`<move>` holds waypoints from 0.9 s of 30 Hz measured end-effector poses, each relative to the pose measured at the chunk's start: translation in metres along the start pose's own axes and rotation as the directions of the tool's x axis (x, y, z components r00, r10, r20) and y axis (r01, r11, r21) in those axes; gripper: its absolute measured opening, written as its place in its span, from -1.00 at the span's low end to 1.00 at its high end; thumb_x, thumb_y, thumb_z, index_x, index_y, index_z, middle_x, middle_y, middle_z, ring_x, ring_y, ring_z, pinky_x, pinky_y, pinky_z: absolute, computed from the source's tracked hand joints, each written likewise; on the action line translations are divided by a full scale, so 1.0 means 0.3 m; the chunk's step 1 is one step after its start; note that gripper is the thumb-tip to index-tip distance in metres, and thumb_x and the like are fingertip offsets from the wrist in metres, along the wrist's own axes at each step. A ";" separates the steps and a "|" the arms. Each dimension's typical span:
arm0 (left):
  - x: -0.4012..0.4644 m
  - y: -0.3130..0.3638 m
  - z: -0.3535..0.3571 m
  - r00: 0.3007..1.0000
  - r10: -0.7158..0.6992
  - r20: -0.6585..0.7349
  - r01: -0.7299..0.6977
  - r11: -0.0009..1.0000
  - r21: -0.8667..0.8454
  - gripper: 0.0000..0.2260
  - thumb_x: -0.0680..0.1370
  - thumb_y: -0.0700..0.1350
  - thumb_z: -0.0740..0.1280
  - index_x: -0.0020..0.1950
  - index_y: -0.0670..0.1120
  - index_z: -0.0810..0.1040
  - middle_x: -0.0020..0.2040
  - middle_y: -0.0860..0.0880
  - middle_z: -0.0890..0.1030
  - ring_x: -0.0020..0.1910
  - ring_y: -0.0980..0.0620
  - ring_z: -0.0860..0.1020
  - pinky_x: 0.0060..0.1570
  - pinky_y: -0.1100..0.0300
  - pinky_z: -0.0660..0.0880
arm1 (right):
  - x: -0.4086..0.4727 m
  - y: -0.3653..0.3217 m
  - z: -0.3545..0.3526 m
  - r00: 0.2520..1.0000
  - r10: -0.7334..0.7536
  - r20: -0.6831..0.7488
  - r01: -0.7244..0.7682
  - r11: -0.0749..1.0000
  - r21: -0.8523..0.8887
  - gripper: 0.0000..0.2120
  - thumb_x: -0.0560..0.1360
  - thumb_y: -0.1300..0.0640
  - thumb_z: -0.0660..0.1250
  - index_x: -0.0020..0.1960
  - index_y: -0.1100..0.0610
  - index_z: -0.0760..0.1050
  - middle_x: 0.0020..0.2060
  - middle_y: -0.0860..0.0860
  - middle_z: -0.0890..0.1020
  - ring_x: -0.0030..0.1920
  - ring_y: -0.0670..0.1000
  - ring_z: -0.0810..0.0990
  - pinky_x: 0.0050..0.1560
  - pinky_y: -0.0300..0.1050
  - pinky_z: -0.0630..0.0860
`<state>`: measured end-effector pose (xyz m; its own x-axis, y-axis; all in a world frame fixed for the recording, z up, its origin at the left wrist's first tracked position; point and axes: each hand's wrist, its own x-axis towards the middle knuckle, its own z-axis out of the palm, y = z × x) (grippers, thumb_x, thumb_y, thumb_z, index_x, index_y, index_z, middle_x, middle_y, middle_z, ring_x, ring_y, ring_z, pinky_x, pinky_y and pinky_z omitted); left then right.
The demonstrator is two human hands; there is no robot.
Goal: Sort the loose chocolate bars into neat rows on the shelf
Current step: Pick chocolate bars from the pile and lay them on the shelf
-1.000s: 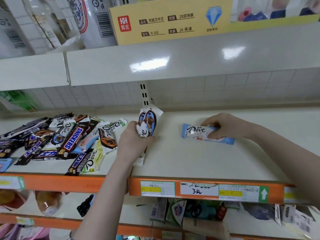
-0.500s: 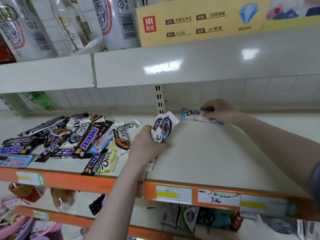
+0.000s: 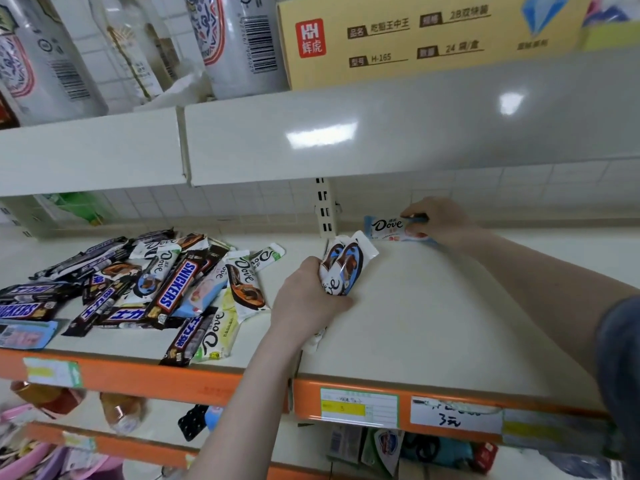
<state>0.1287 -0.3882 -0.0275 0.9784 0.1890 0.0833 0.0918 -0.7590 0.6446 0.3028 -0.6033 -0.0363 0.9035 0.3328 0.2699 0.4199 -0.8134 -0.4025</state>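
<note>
A loose heap of chocolate bars (image 3: 138,285), Snickers and Dove in black, white and pale wrappers, lies on the left half of the cream shelf (image 3: 433,323). My left hand (image 3: 304,299) is shut on a small bunch of white Dove bars (image 3: 343,268), held upright above the shelf's middle. My right hand (image 3: 440,220) grips one end of a light blue Dove bar (image 3: 388,228), which lies flat against the back of the shelf, just right of the slotted upright.
A slotted metal upright (image 3: 325,209) stands at the back centre. The upper shelf (image 3: 346,133) overhangs, carrying a yellow carton (image 3: 415,36) and large cans. An orange front rail (image 3: 346,400) holds price tags. Goods hang on the lower shelf.
My right hand has carried the light blue Dove bar from mid-shelf to the back wall. My left hand still holds its bunch of bars in about the same place.
</note>
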 end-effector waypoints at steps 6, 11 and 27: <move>0.008 0.005 -0.001 1.000 -0.008 0.013 0.008 1.000 0.004 -0.64 0.32 -0.05 0.48 -0.03 -0.11 0.40 -0.18 0.02 0.50 -0.09 -0.06 0.51 -0.16 0.13 0.44 | 0.000 0.027 0.009 0.999 -0.028 -0.022 0.026 0.996 -0.087 -0.73 0.46 0.13 0.33 0.14 0.18 0.56 0.05 0.19 0.62 0.07 0.19 0.52 0.05 -0.03 0.42; 0.002 0.011 -0.001 0.999 -0.023 0.043 0.023 1.000 -0.003 -0.63 0.32 -0.05 0.48 -0.03 -0.12 0.39 -0.21 0.04 0.47 -0.11 -0.06 0.50 -0.23 0.16 0.37 | 0.005 0.046 0.046 1.000 0.021 0.002 -0.021 0.999 -0.032 -0.72 0.53 0.15 0.24 0.22 0.16 0.51 0.17 0.15 0.58 0.17 0.19 0.46 0.13 -0.09 0.30; -0.003 0.049 0.013 0.981 0.047 0.191 -0.056 0.997 0.044 -0.59 0.29 -0.04 0.52 -0.02 -0.14 0.40 -0.20 0.02 0.49 -0.18 -0.02 0.48 -0.26 0.16 0.38 | -0.301 -0.138 -0.042 0.995 -0.004 0.103 -0.059 0.796 0.602 -0.78 0.51 0.20 0.29 0.16 0.11 0.52 -0.26 -0.01 0.60 -0.29 -0.14 0.55 -0.15 -0.22 0.47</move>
<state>0.1301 -0.4020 -0.0210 0.9990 0.0309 -0.0331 0.0447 -0.7952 0.6047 0.2028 -0.6055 -0.0329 0.9058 0.3834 0.1802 0.3326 -0.3803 -0.8630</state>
